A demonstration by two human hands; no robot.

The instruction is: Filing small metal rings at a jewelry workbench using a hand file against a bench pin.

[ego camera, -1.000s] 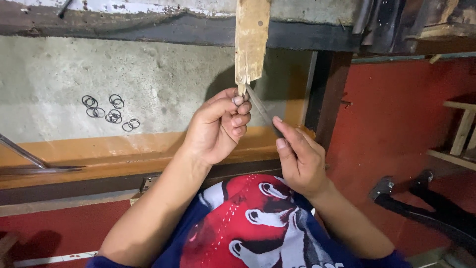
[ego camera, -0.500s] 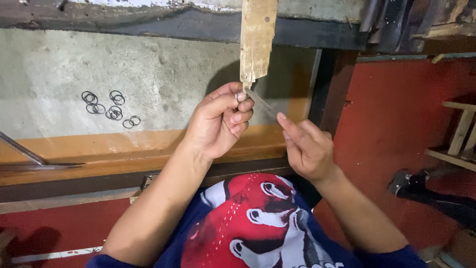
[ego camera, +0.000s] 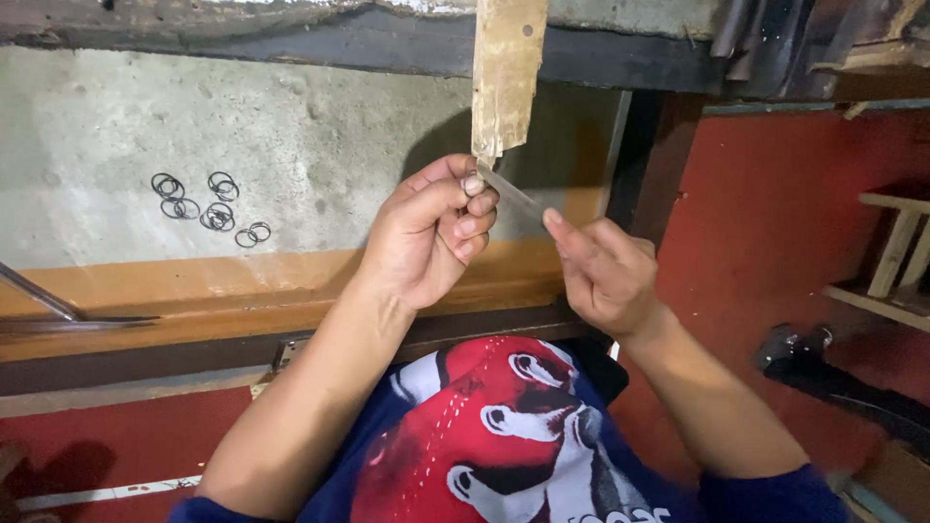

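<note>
Fingers (ego camera: 473,199) of the left hand (ego camera: 426,237) pinch one end of a thin strip (ego camera: 511,197).
The right hand (ego camera: 605,276), fingers curled, steadies its other end with the thumb, just below a hanging board (ego camera: 506,73); wire rings (ego camera: 208,208) lie well left on the surface (ego camera: 291,145).

1. The strip (ego camera: 513,197) pinched between the hands looked like thin grey metal with a dull sheen.
2. The plank (ego camera: 506,73) was bare, worn wood, rough and scuffed.
3. The wall (ego camera: 320,145) was pitted, matt concrete.
4. The rings (ego camera: 215,205) looked like thin dark wire.
5. The bench (ego camera: 194,300) was smooth orange-painted wood.
</note>
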